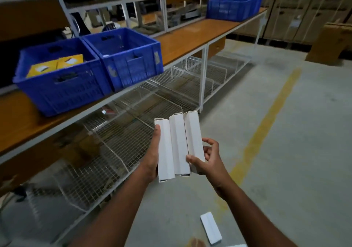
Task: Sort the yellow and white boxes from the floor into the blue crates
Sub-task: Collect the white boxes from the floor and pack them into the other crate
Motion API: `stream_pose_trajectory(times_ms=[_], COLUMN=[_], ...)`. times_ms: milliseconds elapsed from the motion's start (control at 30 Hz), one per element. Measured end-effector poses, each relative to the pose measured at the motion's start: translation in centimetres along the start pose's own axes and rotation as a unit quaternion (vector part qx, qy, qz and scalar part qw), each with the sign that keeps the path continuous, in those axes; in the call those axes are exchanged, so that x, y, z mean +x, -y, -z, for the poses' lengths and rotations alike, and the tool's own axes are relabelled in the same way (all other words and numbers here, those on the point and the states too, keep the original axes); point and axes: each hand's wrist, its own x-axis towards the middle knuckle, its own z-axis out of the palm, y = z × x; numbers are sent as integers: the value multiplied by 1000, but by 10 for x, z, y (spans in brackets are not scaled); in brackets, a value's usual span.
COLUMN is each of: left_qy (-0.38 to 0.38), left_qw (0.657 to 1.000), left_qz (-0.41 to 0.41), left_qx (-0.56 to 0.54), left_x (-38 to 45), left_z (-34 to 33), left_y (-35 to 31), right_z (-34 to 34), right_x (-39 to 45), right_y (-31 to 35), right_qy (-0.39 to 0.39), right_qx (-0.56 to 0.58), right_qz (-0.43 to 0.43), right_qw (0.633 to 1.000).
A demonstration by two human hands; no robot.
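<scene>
You have three long white boxes [178, 145] held side by side in front of you, above the floor and short of the bench, and they are not lying flush: each sits at its own tilt, so the bundle is loose. Your left hand [153, 155] holds the left edge, thumb laid up along the outer box with the fingers hidden behind, and your right hand [207, 160] pinches the lower right corner, thumb pressed on the front near the seam between the middle and right boxes, the other fingers partly uncurled beside the edge. That light grip is the risk: if you swing toward the crates, the middle box could slide out from between its neighbours and drop onto the wire shelf [118, 136] below the bench. The nearer crate [57, 83] already carries yellow boxes [55, 65], so whites dropped there would spoil the sort; the crate beside it [125, 60] looks like the proper one, though its floor is not visible. More white boxes [211, 227] lie on the floor by your feet, so mind your step, or you may crush one
</scene>
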Motion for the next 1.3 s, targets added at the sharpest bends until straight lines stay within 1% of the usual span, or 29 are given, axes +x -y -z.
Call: stream_pose_trajectory(times_ms=[100,233,333,600,700,800,900,967,1033,1133,1200,1233,1300], left_qy=[-49,-94,-124,-151,-184,-200,-257,-279,-301,-359,-384,-378,-370], left_qw=[998,994,988,975,957,942,932,923,916,884,875,878,889], left_qz=[-25,-60,-87,-161,-217,-267,-253,-264,-264,-291,-270,-254,-191], left_qx=[4,5,6,-34,-55,-40,-45,-27,10,69,122,148,190], left_x=[26,65,93,156,184,213,256,289,289,309,327,332,347], left_z=[0,3,12,46,67,94,136,169,171,185,200,205,222], left_y=[-37,-83,-111,-189,-222,-266,-319,-353,-387,-419,-432,-435,-434], right_z=[-2,-6,-15,-55,-82,-115,-150,-172,-193,-221,-235,-240,-249], right_x=[52,125,175,289,339,388,435,467,497,538,561,571,589], right_y=[21,47,61,94,118,149,182,202,218,228,228,226,220], right_qy=[39,99,128,132,133,125,108,93,87,92,101,107,119], right_qx=[3,-8,-7,-39,-82,-132,-156,-180,-206,-246,-267,-286,-325], right_qz=[0,15,28,109,159,201,240,259,268,271,264,258,234], right_qw=[999,995,991,985,975,963,952,944,937,926,921,917,909])
